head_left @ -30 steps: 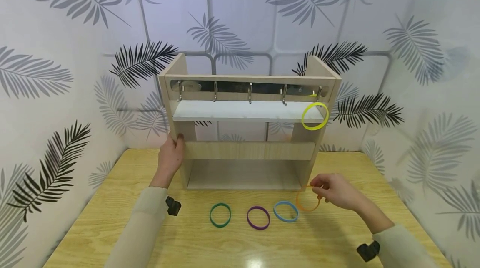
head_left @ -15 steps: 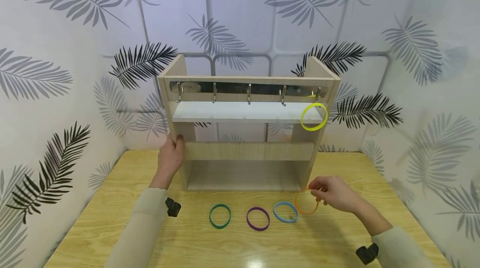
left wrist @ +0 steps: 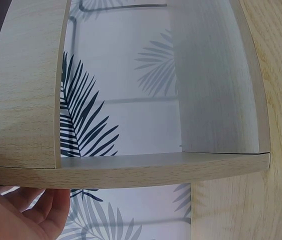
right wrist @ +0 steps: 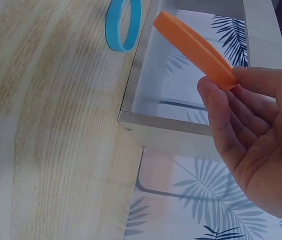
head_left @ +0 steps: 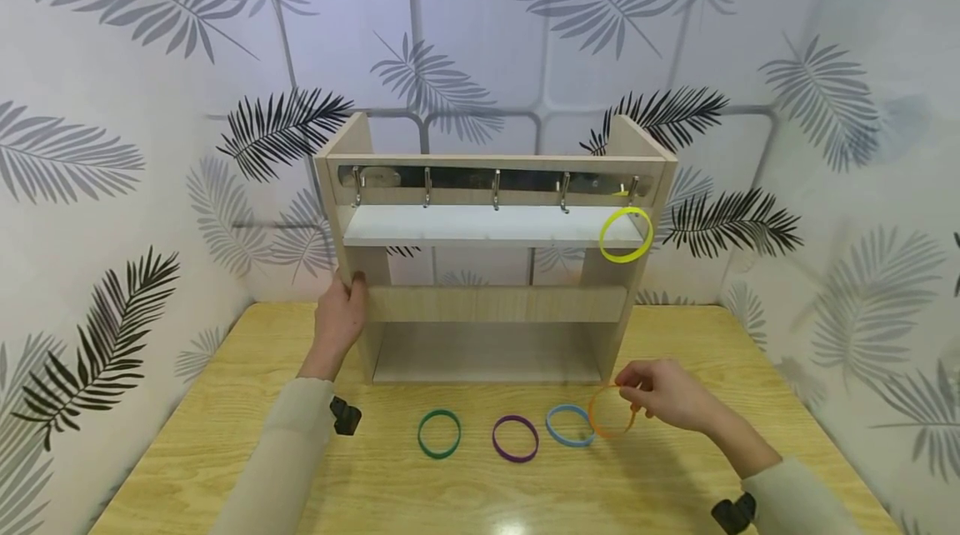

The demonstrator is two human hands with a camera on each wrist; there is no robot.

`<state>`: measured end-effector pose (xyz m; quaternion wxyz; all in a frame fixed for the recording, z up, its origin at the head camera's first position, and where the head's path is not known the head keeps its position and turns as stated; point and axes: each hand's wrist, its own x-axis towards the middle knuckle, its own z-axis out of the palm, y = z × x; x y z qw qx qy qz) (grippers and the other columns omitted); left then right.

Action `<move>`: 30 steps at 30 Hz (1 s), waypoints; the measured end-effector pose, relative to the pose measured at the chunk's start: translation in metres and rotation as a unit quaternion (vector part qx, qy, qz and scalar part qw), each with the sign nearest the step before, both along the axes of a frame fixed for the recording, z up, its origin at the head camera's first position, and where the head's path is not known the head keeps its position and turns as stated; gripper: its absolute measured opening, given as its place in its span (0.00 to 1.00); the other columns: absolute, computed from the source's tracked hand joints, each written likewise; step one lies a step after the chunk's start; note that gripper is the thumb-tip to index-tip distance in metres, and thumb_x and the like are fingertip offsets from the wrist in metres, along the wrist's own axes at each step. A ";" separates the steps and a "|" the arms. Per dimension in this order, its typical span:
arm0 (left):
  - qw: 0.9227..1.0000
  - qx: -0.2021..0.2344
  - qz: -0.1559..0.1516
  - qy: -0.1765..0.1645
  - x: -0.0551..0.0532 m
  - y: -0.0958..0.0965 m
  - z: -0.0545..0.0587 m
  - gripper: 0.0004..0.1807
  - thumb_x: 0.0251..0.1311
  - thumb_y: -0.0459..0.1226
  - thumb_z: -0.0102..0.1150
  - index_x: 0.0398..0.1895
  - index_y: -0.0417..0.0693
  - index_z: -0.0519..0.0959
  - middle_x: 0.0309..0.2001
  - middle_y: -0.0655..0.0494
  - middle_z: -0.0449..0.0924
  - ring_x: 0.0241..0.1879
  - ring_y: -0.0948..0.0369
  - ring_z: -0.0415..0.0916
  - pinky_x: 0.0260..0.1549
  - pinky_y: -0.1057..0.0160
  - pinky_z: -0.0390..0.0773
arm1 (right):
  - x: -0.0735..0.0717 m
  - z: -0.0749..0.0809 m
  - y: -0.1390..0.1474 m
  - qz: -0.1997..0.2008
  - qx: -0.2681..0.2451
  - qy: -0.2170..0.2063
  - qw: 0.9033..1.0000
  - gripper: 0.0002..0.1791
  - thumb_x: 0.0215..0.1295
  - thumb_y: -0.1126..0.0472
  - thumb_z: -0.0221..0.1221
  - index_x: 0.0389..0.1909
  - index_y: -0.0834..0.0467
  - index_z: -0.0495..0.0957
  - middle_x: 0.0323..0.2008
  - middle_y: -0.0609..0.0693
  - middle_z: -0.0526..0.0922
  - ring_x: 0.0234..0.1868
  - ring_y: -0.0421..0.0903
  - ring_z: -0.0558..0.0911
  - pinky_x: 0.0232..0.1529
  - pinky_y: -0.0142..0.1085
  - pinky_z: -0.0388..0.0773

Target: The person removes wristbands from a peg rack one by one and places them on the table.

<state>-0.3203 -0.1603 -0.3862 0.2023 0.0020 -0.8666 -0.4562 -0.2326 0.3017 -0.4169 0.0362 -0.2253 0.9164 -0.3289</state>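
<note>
Right hand (head_left: 663, 395) pinching an orange band (right wrist: 193, 45) above the table (head_left: 375, 493).
Near it, a blue band (head_left: 572, 442) lies before the wooden rack (head_left: 495, 304), whose side the left hand (head_left: 340, 320) grips; a yellow band (head_left: 622, 258) hangs at the rightmost hook (head_left: 633, 187).

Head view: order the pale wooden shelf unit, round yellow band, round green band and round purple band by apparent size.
1. Pale wooden shelf unit
2. Yellow band
3. Green band and purple band: too alike to rank
</note>
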 end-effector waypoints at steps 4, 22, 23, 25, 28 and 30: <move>1.000 0.000 0.001 0.001 0.000 0.000 0.000 0.30 0.71 0.53 0.32 0.63 0.41 0.65 0.50 0.32 0.76 0.43 0.41 0.76 0.39 0.43 0.73 | 0.001 -0.002 0.000 0.002 -0.006 -0.004 1.000 0.06 0.65 0.62 0.58 0.39 0.60 0.79 0.29 0.47 0.81 0.21 0.38 0.77 0.21 0.34 0.76; 1.000 0.003 0.000 -0.018 0.000 -0.001 -0.005 0.32 0.70 0.53 0.31 0.65 0.40 0.63 0.53 0.30 0.73 0.45 0.40 0.75 0.39 0.42 0.72 | 0.005 -0.008 0.006 0.004 -0.017 -0.019 1.000 0.06 0.66 0.63 0.57 0.39 0.61 0.79 0.28 0.47 0.81 0.21 0.39 0.78 0.21 0.36 0.76; 1.000 0.002 -0.001 -0.017 0.000 -0.001 -0.005 0.31 0.70 0.53 0.31 0.66 0.40 0.62 0.53 0.31 0.73 0.44 0.40 0.75 0.39 0.42 0.72 | 0.005 -0.009 0.005 0.005 -0.020 -0.019 1.000 0.07 0.66 0.63 0.57 0.40 0.62 0.79 0.29 0.47 0.81 0.21 0.39 0.78 0.21 0.37 0.77; 1.000 0.002 -0.004 -0.015 0.001 -0.001 -0.005 0.31 0.71 0.53 0.31 0.65 0.40 0.62 0.52 0.31 0.74 0.43 0.40 0.75 0.37 0.43 0.73 | 0.005 -0.009 0.004 0.010 -0.026 -0.019 0.999 0.07 0.66 0.62 0.57 0.40 0.62 0.79 0.29 0.47 0.81 0.21 0.38 0.78 0.21 0.38 0.77; 1.000 0.001 -0.006 -0.007 0.000 -0.001 -0.003 0.31 0.71 0.53 0.31 0.65 0.40 0.63 0.50 0.31 0.74 0.41 0.41 0.75 0.36 0.44 0.73 | 0.004 -0.011 0.002 0.011 -0.034 -0.025 0.999 0.08 0.66 0.62 0.57 0.41 0.62 0.78 0.30 0.48 0.81 0.22 0.39 0.79 0.22 0.41 0.78; 1.000 0.000 -0.005 -0.003 -0.001 0.000 -0.002 0.30 0.71 0.53 0.32 0.64 0.40 0.64 0.50 0.31 0.75 0.41 0.41 0.76 0.36 0.44 0.73 | 0.003 -0.014 0.002 0.010 -0.038 -0.030 0.999 0.08 0.66 0.62 0.57 0.41 0.62 0.78 0.30 0.49 0.81 0.23 0.42 0.79 0.23 0.42 0.78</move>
